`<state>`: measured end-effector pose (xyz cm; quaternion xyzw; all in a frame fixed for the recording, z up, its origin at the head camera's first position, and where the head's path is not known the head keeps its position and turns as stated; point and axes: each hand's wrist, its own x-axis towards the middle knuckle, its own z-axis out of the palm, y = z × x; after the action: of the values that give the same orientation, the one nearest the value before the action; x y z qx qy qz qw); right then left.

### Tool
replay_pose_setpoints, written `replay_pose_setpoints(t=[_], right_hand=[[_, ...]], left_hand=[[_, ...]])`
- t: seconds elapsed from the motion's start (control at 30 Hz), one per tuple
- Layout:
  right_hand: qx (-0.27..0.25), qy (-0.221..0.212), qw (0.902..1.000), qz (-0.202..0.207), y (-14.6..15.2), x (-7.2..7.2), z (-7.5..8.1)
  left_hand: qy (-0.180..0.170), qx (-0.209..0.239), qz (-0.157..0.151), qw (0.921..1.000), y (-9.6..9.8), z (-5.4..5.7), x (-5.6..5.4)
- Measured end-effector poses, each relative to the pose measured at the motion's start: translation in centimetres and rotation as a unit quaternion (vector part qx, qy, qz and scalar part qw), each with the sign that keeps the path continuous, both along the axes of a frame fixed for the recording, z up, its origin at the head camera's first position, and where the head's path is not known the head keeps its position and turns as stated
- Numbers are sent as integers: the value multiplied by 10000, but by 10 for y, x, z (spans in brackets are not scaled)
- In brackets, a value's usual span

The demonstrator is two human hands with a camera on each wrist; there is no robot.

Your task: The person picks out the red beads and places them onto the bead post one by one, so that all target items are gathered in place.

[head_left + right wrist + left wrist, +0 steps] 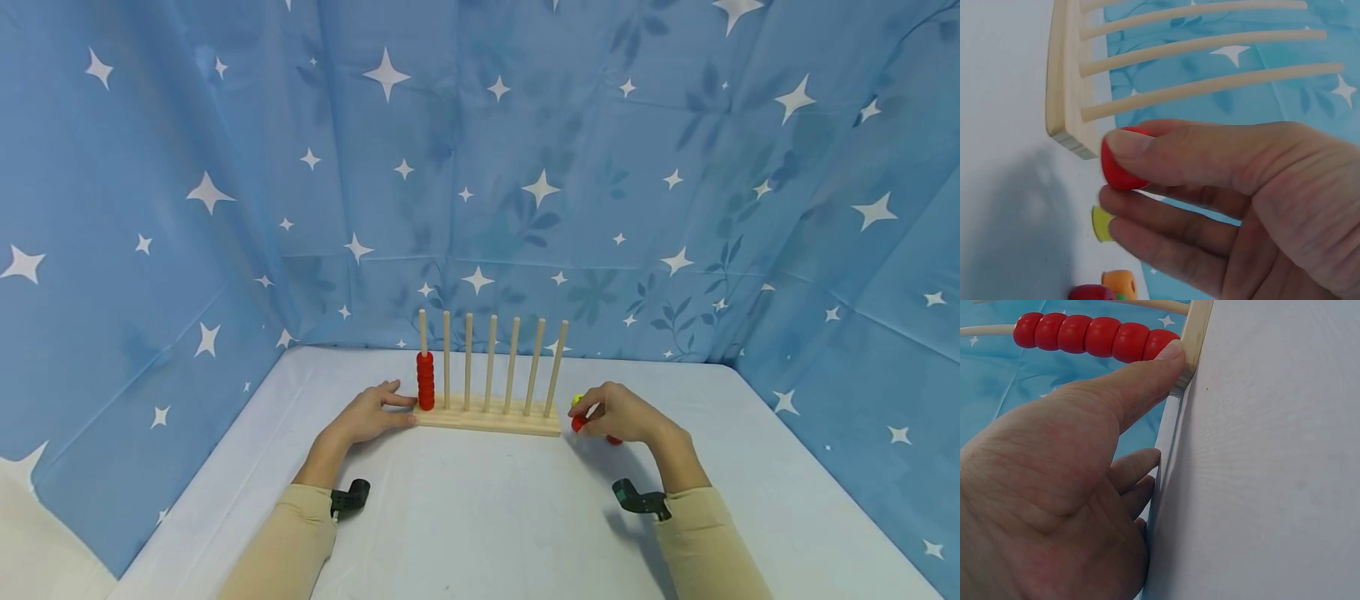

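A wooden rack (487, 423) with upright pegs stands on the table, and a stack of red beads (425, 382) fills much of its leftmost peg. With thumb and forefinger, my left hand (367, 414) holds the left end of the base; the thumb (1163, 359) lies beside the lowest red bead (1161, 344). Right of the rack, my right hand (624, 414) pinches a loose red bead (1124, 164) between thumb and fingers. That bead is off the table, near the base's right end (1075, 140) and apart from the pegs.
Beneath and beyond my right hand lie loose beads: a yellow-green one (1102, 224), an orange one (1121, 282) and a dark red one (1091, 292). The hand partly hides them. A blue star-patterned curtain (495, 167) closes off the white table's (465, 508) far side.
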<state>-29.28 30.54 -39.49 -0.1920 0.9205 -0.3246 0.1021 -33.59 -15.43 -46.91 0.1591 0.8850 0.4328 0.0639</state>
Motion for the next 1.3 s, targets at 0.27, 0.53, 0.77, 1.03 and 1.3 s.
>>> replay_pose_setpoints(t=[0.27, 0.53, 0.77, 1.03, 1.3], right_hand=[[-83, 1047, 9944, 135, -1, 0, 6], [-502, 1383, 9891, 69, -5, 1, 10], [-615, 1554, 9858, -162, -9, 3, 12], [-743, 2071, 9749, -325, -23, 7, 20], [-831, 2901, 9534, -61, -36, 7, 25]], left_hand=[[27, 20, -3, 10000, 0, 1, 0], [106, -122, 30, 9999, -1, 2, 1], [37, -67, 45, 10000, 0, 2, 1], [91, -87, 28, 9999, 0, 3, 2], [51, -55, 2, 10000, 0, 4, 2]])
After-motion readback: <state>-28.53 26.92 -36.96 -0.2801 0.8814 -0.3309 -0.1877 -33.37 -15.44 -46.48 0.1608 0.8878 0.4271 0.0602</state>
